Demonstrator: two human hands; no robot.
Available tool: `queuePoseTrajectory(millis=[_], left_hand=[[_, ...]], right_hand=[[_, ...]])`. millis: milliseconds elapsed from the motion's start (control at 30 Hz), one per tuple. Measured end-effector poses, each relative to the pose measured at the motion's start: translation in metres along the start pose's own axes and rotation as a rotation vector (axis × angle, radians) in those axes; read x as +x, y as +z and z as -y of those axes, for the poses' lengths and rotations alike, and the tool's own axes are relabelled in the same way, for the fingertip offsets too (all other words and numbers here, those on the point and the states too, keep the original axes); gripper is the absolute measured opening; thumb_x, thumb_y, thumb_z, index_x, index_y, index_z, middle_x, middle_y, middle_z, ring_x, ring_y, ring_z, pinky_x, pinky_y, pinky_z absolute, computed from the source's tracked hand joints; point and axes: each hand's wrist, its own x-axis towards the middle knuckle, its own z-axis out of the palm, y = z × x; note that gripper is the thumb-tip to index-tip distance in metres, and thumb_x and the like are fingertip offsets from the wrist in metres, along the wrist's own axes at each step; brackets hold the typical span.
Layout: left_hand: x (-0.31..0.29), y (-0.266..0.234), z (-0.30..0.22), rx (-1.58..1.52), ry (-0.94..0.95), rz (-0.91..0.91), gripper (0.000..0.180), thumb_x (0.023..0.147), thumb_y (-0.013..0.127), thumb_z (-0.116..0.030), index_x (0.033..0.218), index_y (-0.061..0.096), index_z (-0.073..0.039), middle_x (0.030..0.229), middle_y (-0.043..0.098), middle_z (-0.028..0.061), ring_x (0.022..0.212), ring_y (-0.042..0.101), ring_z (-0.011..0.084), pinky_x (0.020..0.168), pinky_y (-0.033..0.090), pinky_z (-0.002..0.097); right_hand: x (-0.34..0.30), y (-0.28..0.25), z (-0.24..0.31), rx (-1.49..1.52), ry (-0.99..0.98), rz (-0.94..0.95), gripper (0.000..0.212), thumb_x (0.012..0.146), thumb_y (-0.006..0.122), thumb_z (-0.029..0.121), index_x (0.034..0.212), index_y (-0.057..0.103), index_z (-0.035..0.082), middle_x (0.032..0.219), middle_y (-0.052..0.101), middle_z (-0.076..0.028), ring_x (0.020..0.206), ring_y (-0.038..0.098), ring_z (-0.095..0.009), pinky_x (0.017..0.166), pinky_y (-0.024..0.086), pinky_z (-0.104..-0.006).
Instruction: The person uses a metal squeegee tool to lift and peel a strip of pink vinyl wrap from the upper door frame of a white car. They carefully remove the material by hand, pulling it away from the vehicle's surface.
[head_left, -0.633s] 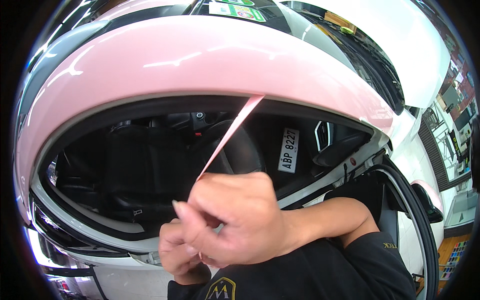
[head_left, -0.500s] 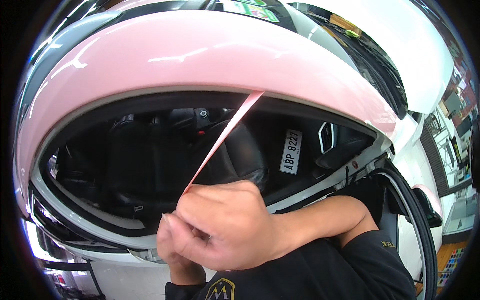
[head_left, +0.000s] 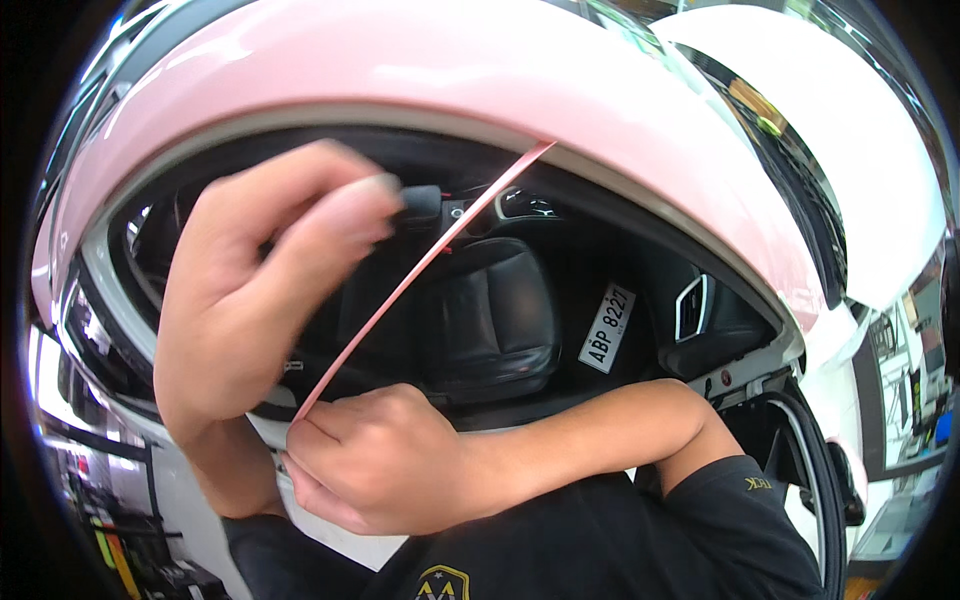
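My right hand [head_left: 375,460] is closed in a fist on the end of a thin pink film strip [head_left: 441,246]. The strip runs taut and slightly twisted up to the edge of a car's glossy pink roof [head_left: 450,85], just above the open door frame. My left hand [head_left: 265,270] is raised over the cabin on the left, apart from the strip. Its fingers are curled in toward the thumb and the tips are smeared by motion, so anything between them cannot be made out.
Below the roof lie a black leather seat [head_left: 495,310] and a loose white number plate [head_left: 607,328]. At right, the open door [head_left: 815,470] stands beside me. A raised white bonnet [head_left: 850,150] is at the far right, with a yellow-green object [head_left: 768,126] near its base.
My left hand has left the right one and swung up over the cabin. My right hand has moved left and slightly down with the strip, whose free length is now longer.
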Motion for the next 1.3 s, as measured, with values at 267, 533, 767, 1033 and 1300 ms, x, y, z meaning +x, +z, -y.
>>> queuePoseTrajectory(millis=[267, 533, 767, 1033, 1300], left_hand=[[0.016, 0.017, -0.037, 0.801, 0.027, 0.106, 0.040, 0.097, 0.065, -0.035, 0.075, 0.067, -0.002, 0.060, 0.062, 0.0162, 0.057, 0.064, 0.0369, 0.057, 0.051, 0.0421], [0.002, 0.005, -0.011, 0.802, 0.044, 0.002, 0.038, 0.102, 0.057, -0.028, 0.072, 0.063, -0.004, 0.058, 0.060, 0.0159, 0.056, 0.063, 0.0373, 0.053, 0.049, 0.0436], [-0.028, -0.019, -0.001, 0.754, 0.007, -0.078, 0.032, 0.100, 0.062, -0.019, 0.072, 0.060, -0.003, 0.058, 0.056, 0.0141, 0.051, 0.059, 0.0338, 0.049, 0.041, 0.0395], [-0.063, -0.055, 0.019, 0.742, 0.017, -0.193, 0.030, 0.100, 0.062, -0.015, 0.073, 0.061, -0.003, 0.058, 0.051, 0.0113, 0.049, 0.053, 0.0312, 0.048, 0.036, 0.0371], [-0.078, -0.068, 0.035, 0.663, 0.066, -0.185, 0.026, 0.097, 0.064, -0.010, 0.073, 0.062, -0.002, 0.059, 0.055, 0.0111, 0.050, 0.058, 0.0281, 0.049, 0.039, 0.0364]], right_hand=[[0.008, 0.041, 0.001, -0.080, -0.168, 0.189, 0.022, 0.088, 0.064, 0.013, 0.090, 0.066, -0.009, 0.071, 0.064, -0.016, 0.064, 0.068, -0.027, 0.053, 0.053, -0.0358], [-0.010, 0.078, -0.010, 0.025, -0.116, 0.302, 0.017, 0.080, 0.072, 0.012, 0.076, 0.064, -0.002, 0.074, 0.061, -0.014, 0.067, 0.063, -0.028, 0.062, 0.052, -0.0411], [-0.023, 0.081, -0.010, 0.065, -0.132, 0.489, 0.018, 0.083, 0.070, 0.012, 0.084, 0.062, -0.003, 0.075, 0.061, -0.014, 0.063, 0.062, -0.029, 0.054, 0.050, -0.0373], [-0.027, 0.035, -0.040, 0.062, 0.140, 0.868, 0.039, 0.093, 0.062, 0.019, 0.123, 0.064, -0.005, 0.082, 0.068, -0.020, 0.070, 0.069, -0.036, 0.062, 0.055, -0.0450], [0.022, -0.022, -0.076, -0.131, 0.633, 0.975, 0.041, 0.097, 0.057, 0.021, 0.131, 0.059, -0.002, 0.069, 0.065, -0.026, 0.074, 0.069, -0.045, 0.074, 0.055, -0.0526]])
